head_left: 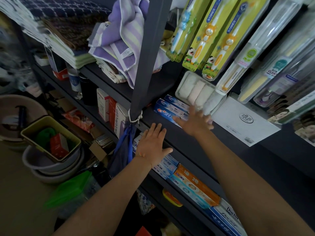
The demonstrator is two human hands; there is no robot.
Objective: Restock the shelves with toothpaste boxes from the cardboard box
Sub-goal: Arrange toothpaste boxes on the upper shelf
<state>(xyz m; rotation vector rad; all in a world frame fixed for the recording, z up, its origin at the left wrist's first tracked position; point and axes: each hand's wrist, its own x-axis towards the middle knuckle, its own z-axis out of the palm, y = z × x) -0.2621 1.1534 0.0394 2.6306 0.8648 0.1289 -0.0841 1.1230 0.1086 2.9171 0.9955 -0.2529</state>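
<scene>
Two blue Crest toothpaste boxes (171, 108) lie side by side on the dark middle shelf (187, 142). My right hand (196, 120) reaches over their right end with fingers spread and straight, blurred, holding nothing. Lower down, my left hand (152, 144) lies flat with straight fingers on the front edge of that shelf. On the shelf below sit more toothpaste boxes: pale blue ones (166, 165), an orange and blue one (194, 188) and white "Doctor" boxes (226, 218). The cardboard box is not in view.
A dark upright post (144, 65) with a tied blue cloth (123, 147) stands left of my hands. Packaged toothbrushes (209, 34) hang above, a white box (242, 120) and rolled cloths (196, 89) sit right. Towels (119, 36) fill the upper shelf. Basins (51, 160) stand on the floor left.
</scene>
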